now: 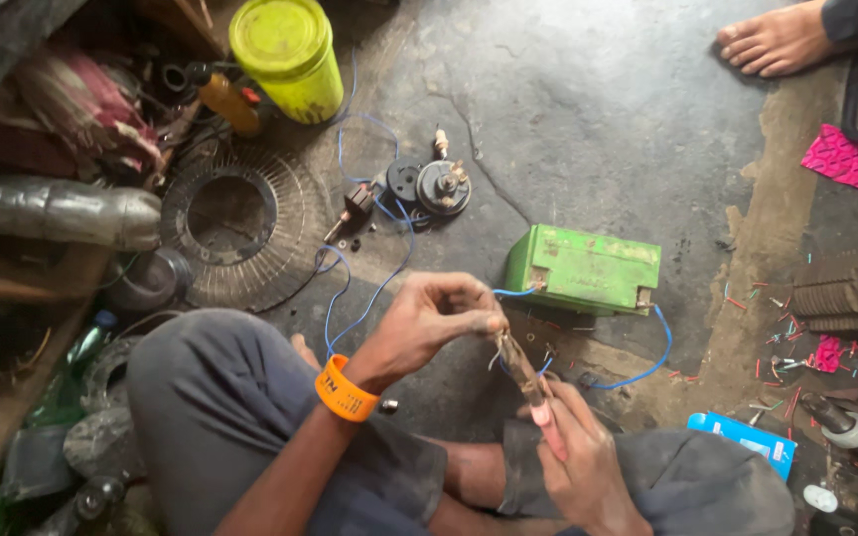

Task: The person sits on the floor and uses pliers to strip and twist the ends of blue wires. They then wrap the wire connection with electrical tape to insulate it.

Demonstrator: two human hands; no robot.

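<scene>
My left hand (429, 320), with an orange band at the wrist, pinches a blue wire (513, 293) between thumb and fingers. That wire runs to a green box-shaped battery (588, 266) on the floor just beyond. My right hand (578, 452) grips a thin dirty tool with a pink handle (526, 372), its tip held against the wire end by my left fingers. A second blue wire loops from the battery's right side back toward my hands. I sit cross-legged in grey trousers.
A yellow plastic tub (288, 55) stands at the back. A round finned metal part (240, 223), small electrical parts (429, 184) and more blue wire lie left of the battery. Wire scraps (782, 347), a blue packet (747, 442) and another person's bare foot (777, 38) are to the right.
</scene>
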